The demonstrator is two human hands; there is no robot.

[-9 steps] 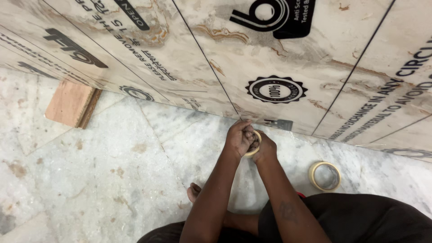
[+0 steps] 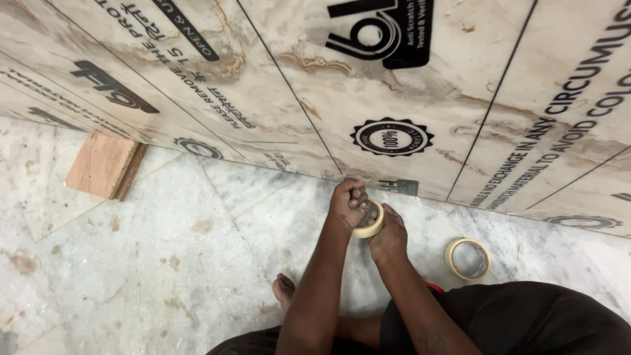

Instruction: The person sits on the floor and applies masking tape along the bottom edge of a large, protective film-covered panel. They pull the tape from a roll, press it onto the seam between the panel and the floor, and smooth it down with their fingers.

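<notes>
Both my hands meet low on the floor beside the bottom edge of a large tile panel point(image 2: 368, 85) that is covered in printed protective film. My left hand point(image 2: 347, 202) is closed over a roll of beige masking tape point(image 2: 371, 228). My right hand point(image 2: 389, 235) grips the same roll from below and to the right. The roll is mostly hidden between my fingers. A second roll of beige tape point(image 2: 467, 258) lies flat on the marble floor point(image 2: 164, 263), a little to the right of my hands.
A small block of plywood point(image 2: 104, 165) lies on the floor at the left, against the panel's edge. My bare foot point(image 2: 284, 289) and dark-clothed legs point(image 2: 513, 322) fill the lower frame. Dark seams run up the panel.
My hands and the roll sit in almost the same place. The left hand's fingers have curled a little tighter over the roll.
</notes>
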